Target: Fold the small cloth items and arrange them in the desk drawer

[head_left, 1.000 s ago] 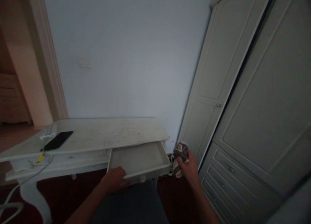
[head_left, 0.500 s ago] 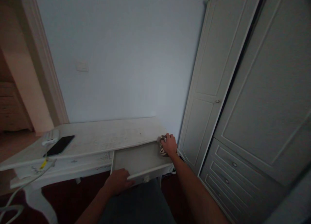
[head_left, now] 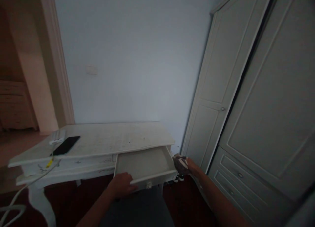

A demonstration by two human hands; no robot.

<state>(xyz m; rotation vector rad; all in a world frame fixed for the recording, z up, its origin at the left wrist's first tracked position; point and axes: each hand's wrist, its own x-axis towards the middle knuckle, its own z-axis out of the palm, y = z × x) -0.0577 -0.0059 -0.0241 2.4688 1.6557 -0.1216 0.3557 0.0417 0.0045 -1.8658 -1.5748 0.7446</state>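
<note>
A white desk (head_left: pixel 108 138) stands against the wall with its right drawer (head_left: pixel 145 163) pulled out; the drawer looks bare inside. My left hand (head_left: pixel 121 185) grips the drawer's front edge at its left corner. My right hand (head_left: pixel 190 165) is closed on a crumpled striped cloth (head_left: pixel 180 163), which it holds against the drawer's outer right side. Part of the cloth is hidden in my fingers.
A black phone (head_left: pixel 66 145) and a white power strip (head_left: pixel 57 137) lie on the desk's left end, with a white cable (head_left: pixel 14 197) hanging to the floor. A tall grey wardrobe (head_left: pixel 258 105) fills the right. Shoes (head_left: pixel 178 178) sit under the desk. A doorway opens at left.
My right hand with the cloth went from beside the drawer up to the desk's right corner, then came down to the drawer's outer right side. My left hand stayed on the drawer front.
</note>
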